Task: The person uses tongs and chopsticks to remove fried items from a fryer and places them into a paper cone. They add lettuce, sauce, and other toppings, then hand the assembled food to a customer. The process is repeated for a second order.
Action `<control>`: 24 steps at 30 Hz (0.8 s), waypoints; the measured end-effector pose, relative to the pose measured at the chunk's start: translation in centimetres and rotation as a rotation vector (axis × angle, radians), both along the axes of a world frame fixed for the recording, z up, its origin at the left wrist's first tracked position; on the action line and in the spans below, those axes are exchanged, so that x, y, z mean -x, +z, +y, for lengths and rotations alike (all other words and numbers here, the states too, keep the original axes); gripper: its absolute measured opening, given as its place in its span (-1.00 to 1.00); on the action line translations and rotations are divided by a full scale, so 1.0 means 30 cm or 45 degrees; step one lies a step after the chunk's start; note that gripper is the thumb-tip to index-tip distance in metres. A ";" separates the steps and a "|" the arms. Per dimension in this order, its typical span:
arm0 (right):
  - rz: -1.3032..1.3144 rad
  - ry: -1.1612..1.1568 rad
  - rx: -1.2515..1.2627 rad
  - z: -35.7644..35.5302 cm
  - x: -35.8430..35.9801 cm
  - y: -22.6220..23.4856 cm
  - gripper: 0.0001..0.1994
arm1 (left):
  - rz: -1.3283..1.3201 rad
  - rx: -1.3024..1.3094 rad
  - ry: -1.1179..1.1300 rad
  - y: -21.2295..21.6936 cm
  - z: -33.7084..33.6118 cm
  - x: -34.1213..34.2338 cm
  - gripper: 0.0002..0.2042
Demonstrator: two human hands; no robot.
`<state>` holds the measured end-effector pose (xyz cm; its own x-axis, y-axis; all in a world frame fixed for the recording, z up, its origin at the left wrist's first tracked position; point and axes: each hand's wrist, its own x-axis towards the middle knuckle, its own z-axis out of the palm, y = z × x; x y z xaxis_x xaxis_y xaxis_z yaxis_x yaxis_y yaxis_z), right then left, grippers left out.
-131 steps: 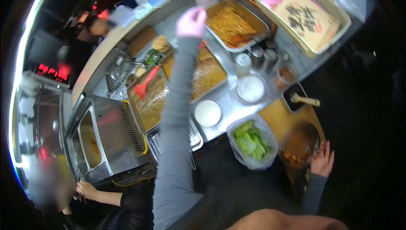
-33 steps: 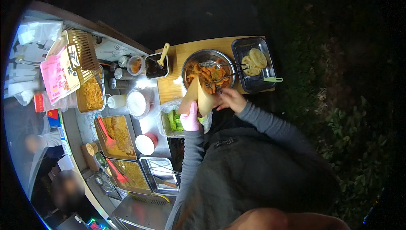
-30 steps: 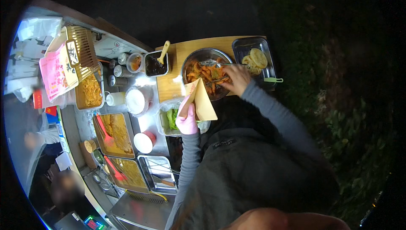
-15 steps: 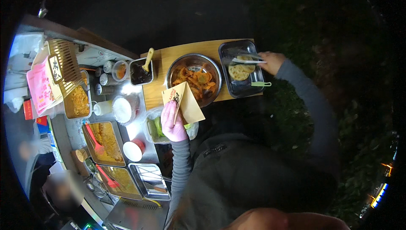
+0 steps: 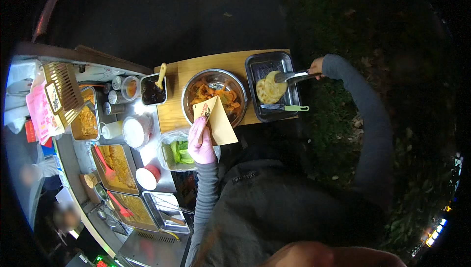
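Note:
My left hand [image 5: 201, 147], in a thin pinkish glove, is closed on a brown paper food sleeve [image 5: 222, 126]. The sleeve stands in front of a steel bowl [image 5: 185, 101] and hides part of it; orange-brown fried pieces [image 5: 203, 92] lie in the bowl. At the right my right hand [image 5: 317, 67] is wrapped round metal tongs [image 5: 293, 76]. Their tips meet a pale round flatbread [image 5: 273, 89] that looks tilted up over the dark metal tray [image 5: 255, 61]. Beside the bread lies a green-handled spreader [image 5: 296, 108].
Left of the bowl stand a dark sauce tub [image 5: 154, 95] with a brush and a basket of lettuce [image 5: 182, 153]. Farther left are trays of yellow food [image 5: 117, 166], white lids [image 5: 136, 130] and a red-and-white cup [image 5: 147, 177]. Another person [image 5: 66, 218] is at the lower left.
The tongs have shifted from hovering across the breads to pinching at the flatbread, which is now tilted. My left hand keeps hold of the paper sleeve. The whole view has shifted slightly.

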<state>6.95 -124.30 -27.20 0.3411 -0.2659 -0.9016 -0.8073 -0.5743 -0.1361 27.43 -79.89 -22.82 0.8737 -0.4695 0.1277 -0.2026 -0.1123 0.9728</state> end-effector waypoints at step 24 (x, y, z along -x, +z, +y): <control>-0.667 -0.655 -0.259 0.233 0.161 0.023 -0.82 | -0.641 -0.310 -0.111 -0.112 -0.192 -0.052 -0.57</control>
